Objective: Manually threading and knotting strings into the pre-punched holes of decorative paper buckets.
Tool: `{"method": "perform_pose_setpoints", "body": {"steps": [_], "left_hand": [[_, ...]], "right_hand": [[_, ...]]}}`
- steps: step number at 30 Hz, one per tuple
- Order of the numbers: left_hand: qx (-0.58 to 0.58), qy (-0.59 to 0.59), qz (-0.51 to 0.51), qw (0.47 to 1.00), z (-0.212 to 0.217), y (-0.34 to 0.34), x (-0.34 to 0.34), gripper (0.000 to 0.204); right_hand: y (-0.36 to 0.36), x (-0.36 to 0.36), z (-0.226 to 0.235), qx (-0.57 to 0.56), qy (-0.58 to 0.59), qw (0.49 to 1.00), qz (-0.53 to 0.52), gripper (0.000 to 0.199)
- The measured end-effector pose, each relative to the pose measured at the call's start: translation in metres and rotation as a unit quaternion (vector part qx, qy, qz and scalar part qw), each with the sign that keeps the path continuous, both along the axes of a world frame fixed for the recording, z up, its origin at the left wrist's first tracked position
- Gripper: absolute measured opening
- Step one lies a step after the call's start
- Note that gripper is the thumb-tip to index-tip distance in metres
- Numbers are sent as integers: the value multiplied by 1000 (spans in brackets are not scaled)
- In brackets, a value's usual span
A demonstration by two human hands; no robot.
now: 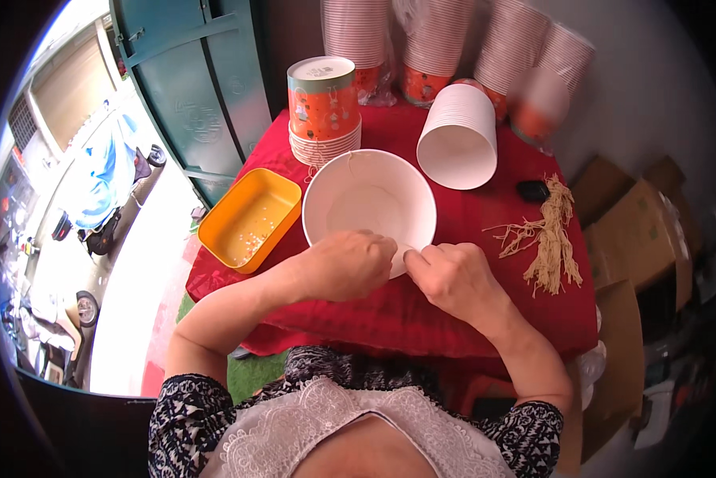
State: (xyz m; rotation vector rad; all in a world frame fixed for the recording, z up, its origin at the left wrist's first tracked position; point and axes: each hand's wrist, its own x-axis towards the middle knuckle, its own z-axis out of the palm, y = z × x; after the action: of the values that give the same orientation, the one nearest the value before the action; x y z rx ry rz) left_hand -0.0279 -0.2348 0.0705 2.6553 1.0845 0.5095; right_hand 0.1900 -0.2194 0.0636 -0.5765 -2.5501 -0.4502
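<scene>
Left hand (348, 265): curled nearly shut, fingertips pinched at the near rim of the white bowl (369, 205), knuckles up; whatever sits between the fingers is too small to make out.
Tray (250, 217): orange, far left on the red cloth (390, 315), a scatter of tiny pale bits lying in it, well apart from both hands.
Bowl: white paper, mouth up, centre of the table, a thin string (350, 156) showing at its far rim.
Cup stack (324, 107): orange-patterned, just beyond the bowl.
Right hand (452, 275): loosely fisted too, thumb and forefinger meeting the left hand's at the same rim spot; what it grips I cannot tell.
Doing it well: my read is fine work on the rim, so keep the bowl steady, pinch close to the edge and avoid crumpling the paper.
Strings (551, 231): tan bundle lying to the right, near the right hand.
White cups (458, 135): a stack on its side, far right of the bowl.
</scene>
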Motion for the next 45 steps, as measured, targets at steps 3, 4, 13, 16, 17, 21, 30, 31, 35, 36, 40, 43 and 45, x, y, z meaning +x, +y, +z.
{"method": "perform_pose_setpoints", "body": {"steps": [3,4,13,16,17,21,30,31,35,36,40,43,45], "left_hand": [[76,20,48,996,-10,5,1,13],[130,26,84,988,-14,7,2,13],[231,82,180,953,-68,62,19,12],[217,70,179,957,-94,68,23,15],[213,69,181,958,-98,68,24,15],[167,44,126,977,-97,76,29,13],[-44,-166,123,977,-92,82,31,17],[-67,-197,125,970,-98,83,29,20],[-191,-258,154,934,-93,82,32,25],[-194,-255,151,935,-88,81,33,25],[-235,-250,186,921,-86,80,33,22],[-250,-268,189,911,-88,79,32,23],[-253,-279,185,908,-88,79,31,24]], "right_hand": [[9,-6,-14,51,6,998,20,8],[13,-8,-21,76,13,997,21,7],[79,-14,-74,173,64,982,-31,2],[85,-12,-92,132,39,989,-60,4],[82,-11,-96,91,19,993,-77,5],[81,-9,-101,35,9,995,-88,7],[80,-3,-99,-75,35,995,-50,15],[79,-5,-98,-81,38,995,-50,16],[79,-2,-100,-107,37,992,-62,15],[79,-2,-100,-109,39,991,-66,15],[77,1,-101,-175,60,981,-57,18],[77,6,-98,-230,112,966,-34,23],[74,7,-87,-240,199,950,-4,28]]}}
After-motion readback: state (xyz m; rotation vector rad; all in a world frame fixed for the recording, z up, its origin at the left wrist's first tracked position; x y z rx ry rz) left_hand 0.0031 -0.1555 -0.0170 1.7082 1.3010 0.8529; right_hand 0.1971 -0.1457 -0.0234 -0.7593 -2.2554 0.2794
